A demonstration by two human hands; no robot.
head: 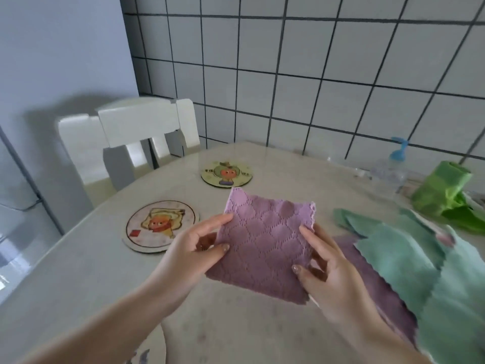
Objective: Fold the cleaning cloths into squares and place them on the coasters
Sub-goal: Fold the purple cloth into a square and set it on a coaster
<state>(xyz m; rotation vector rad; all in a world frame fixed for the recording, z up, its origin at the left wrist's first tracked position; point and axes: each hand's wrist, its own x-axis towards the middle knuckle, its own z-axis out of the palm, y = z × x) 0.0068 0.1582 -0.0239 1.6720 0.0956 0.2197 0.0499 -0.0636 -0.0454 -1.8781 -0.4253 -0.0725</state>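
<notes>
— Now, what of the hands?
— Both on the folded purple cloth (pixel 265 245), held up just above the table (pixel 86 264). Left hand (pixel 194 248) pinching the cloth's left edge, thumb on top, fingers curled beneath. Right hand (pixel 325 274) pinching the right edge the same way, thumb on the upper face, forefinger along the edge.
— And the cloth's shape?
— Roughly square, quilted pattern up, far corners lifting a little, near edge hanging close to the tabletop.
— Coasters?
— Two round ones in plain sight, both bare. Near coaster (pixel 160 226) just left of the left hand, printed with an orange cartoon figure. Far coaster (pixel 226 173) beyond the cloth, closer to the tiled wall (pixel 315 74). Rim of a third round piece (pixel 157 348) at the bottom edge, mostly hidden by the left forearm; hard to say what.
— Other cloths?
— Spread flat to the right: another purple cloth (pixel 372 279) under the right hand, overlapped by a green cloth (pixel 409 258).
— Anything else?
— Green plastic bag (pixel 443 190) and a clear bottle with a blue top (pixel 393 166) at the far right; white chair (pixel 126 137) behind the table.
</notes>
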